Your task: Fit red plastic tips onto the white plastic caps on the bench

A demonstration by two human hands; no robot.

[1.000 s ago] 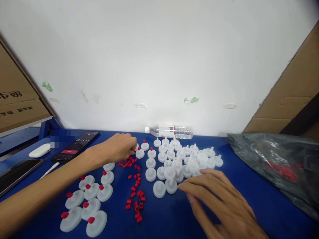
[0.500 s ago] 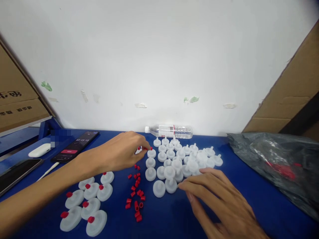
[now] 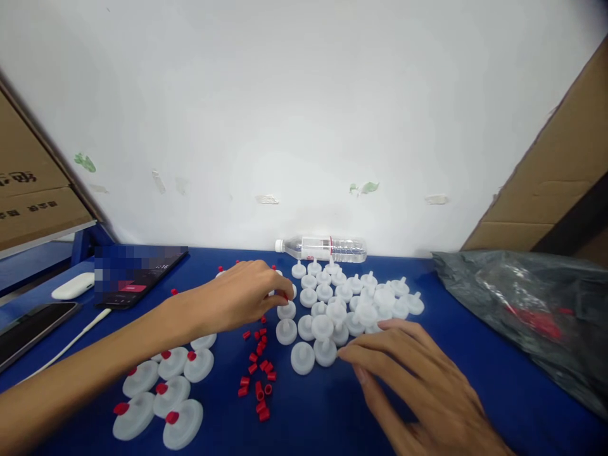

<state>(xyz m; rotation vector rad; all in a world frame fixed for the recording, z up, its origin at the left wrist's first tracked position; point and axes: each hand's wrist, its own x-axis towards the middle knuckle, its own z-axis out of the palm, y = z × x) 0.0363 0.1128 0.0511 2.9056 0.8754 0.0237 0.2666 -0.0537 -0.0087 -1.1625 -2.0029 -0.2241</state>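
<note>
My left hand (image 3: pixel 251 288) is closed in a pinch over the column of white plastic discs with upright spouts, at the white disc (image 3: pixel 285 310). A bit of red shows at its fingertips, a small red cap mostly hidden by the fingers. My right hand (image 3: pixel 418 380) lies low over the table, fingers stretched out and apart, its fingertips beside the nearest white disc (image 3: pixel 325 353). Loose red caps (image 3: pixel 260 389) are scattered between the hands. Left of them, several discs wear red caps on their spouts, such as the capped disc (image 3: pixel 183 424).
A clear plastic bottle (image 3: pixel 349 249) lies against the wall behind the crowd of uncapped discs (image 3: pixel 365 313). On the left are phones (image 3: pixel 40 323), a white case (image 3: pixel 73 286) and a cable (image 3: pixel 71 342). A grey plastic bag (image 3: pixel 513 304) with red contents lies right, beside cardboard (image 3: pixel 536 164).
My left hand has shifted slightly down and toward me, from the spout of a farther disc toward a nearer one. A red cap now shows on the farther disc. My right hand has stayed put.
</note>
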